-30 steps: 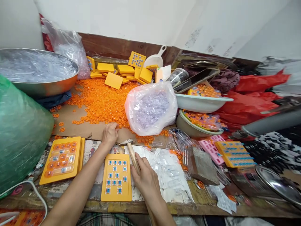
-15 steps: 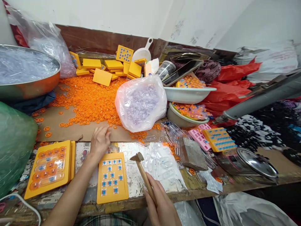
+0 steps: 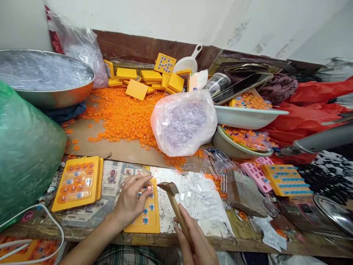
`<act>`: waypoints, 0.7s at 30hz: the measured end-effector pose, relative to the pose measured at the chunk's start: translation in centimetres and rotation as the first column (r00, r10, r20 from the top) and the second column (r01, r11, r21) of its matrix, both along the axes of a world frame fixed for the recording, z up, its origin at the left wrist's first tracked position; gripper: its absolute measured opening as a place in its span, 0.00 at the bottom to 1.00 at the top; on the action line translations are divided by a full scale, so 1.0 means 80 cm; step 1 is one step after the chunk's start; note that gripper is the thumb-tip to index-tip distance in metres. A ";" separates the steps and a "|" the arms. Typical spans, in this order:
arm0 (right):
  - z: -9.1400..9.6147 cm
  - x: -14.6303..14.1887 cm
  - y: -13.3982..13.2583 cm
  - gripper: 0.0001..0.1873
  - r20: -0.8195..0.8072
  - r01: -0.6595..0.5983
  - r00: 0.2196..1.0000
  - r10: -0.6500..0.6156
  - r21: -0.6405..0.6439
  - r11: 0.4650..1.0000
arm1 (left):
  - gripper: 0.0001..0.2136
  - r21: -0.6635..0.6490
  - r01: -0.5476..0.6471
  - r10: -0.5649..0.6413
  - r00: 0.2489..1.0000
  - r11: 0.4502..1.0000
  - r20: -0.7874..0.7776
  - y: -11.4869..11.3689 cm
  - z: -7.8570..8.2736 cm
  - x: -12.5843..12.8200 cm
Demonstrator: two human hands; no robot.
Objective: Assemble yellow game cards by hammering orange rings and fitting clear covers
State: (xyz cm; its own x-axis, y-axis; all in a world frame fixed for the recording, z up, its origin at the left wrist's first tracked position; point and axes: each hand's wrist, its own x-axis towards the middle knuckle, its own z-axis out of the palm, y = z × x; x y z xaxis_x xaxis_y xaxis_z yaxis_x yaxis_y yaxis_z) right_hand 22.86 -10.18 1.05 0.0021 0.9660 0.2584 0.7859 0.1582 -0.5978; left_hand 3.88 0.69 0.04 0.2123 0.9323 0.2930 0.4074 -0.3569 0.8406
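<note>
My right hand (image 3: 194, 239) is wrapped round the wooden handle of a small hammer (image 3: 176, 206); its dark metal head is raised just right of a yellow board (image 3: 152, 222). Over that board's upper part is my left hand (image 3: 134, 197), thumb and fingers curled together at the small blue-centred pieces set in it. Whatever is between these fingertips is too small to make out, and the hand covers the board's left side. Left of it lie stacked yellow boards (image 3: 78, 182), the top one fitted with orange rings and clear oblong pieces.
Loose orange rings (image 3: 121, 114) spread behind, with yellow blocks (image 3: 137, 90) at the back. A plastic bag of clear pieces (image 3: 184, 123) stands mid-table. Clear oblong links (image 3: 208, 198) and a stone block (image 3: 245, 193) lie right. A green bag (image 3: 27, 154) bulges at left.
My left hand has come from the edge of the orange rings, toward me, onto the yellow board. The hammer stays in my right hand. The view has swung left.
</note>
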 end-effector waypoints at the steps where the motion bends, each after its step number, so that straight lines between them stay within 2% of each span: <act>1: 0.002 -0.002 0.001 0.28 0.006 -0.021 1.000 0.021 0.001 1.000 | 0.15 0.005 0.004 -0.004 1.000 1.000 -0.016 0.001 -0.001 0.004; 5: 0.012 -0.008 0.007 0.29 0.026 -0.080 0.996 0.081 -0.016 0.997 | 0.16 -0.003 -0.008 0.008 0.999 1.000 -0.041 0.004 -0.005 0.011; 10: 0.019 -0.009 0.014 0.30 0.007 -0.068 0.998 0.068 0.132 0.989 | 0.17 -0.006 -0.005 0.005 0.999 1.000 -0.034 0.004 -0.007 0.011; 13: 0.019 -0.008 0.016 0.28 0.044 -0.092 0.995 0.090 0.048 0.995 | 0.18 -0.017 -0.014 0.013 0.999 1.000 -0.040 0.001 -0.009 0.011; 16: 0.013 -0.006 0.016 0.27 -0.003 -0.089 0.996 0.089 -0.051 0.995 | 0.20 -0.069 -0.017 0.015 1.000 0.997 -0.022 0.002 -0.008 0.009; 18: 0.006 -0.002 0.014 0.27 -0.082 -0.048 0.996 0.045 -0.042 0.998 | 0.19 -0.111 -0.019 0.017 1.000 0.994 -0.014 0.011 -0.001 0.007; 21: -0.004 0.004 0.010 0.27 -0.191 0.058 0.980 -0.063 -0.033 0.998 | 0.11 -0.127 -0.038 0.035 0.999 0.991 -0.028 0.034 0.015 0.005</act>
State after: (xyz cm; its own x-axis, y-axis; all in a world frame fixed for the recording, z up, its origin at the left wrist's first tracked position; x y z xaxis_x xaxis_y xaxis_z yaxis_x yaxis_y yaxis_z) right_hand 23.14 -9.35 0.73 0.1080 0.9692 0.2212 0.6641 0.0952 -0.7415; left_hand 4.30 3.41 1.23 0.1835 0.9688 0.1665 0.4403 -0.2324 0.8673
